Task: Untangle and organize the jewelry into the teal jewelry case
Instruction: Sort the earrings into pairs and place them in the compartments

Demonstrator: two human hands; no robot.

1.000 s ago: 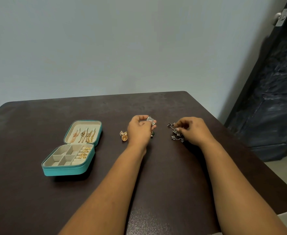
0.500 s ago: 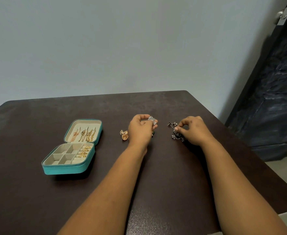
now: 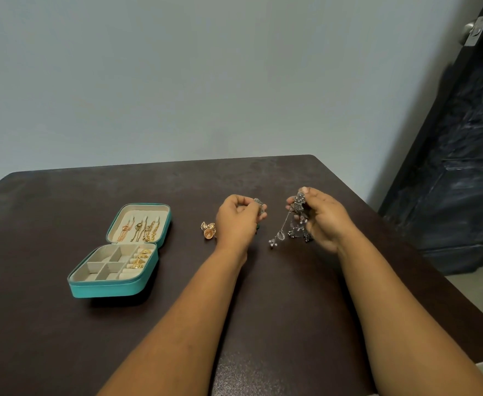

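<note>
The teal jewelry case (image 3: 103, 290) lies open on the dark table (image 3: 63, 338), left of my arms. Gold chains hang in its lid and gold rings sit in its right-hand slots. My left hand (image 3: 236, 224) pinches a small silver piece (image 3: 259, 205) between its fingertips. My right hand (image 3: 324, 218) holds a tangled silver cluster (image 3: 297, 204) lifted off the table, with a thin chain and dangling bits (image 3: 281, 234) hanging below. A gold piece (image 3: 208, 230) rests on the table just left of my left hand.
A pale wall stands behind the table's far edge. A dark door (image 3: 463, 167) with a metal knob is at the right, past the table's right edge. The case's left compartments hold nothing visible.
My right hand has raised the silver cluster off the table, so its chain now dangles. My left hand stays in place holding the small silver piece.
</note>
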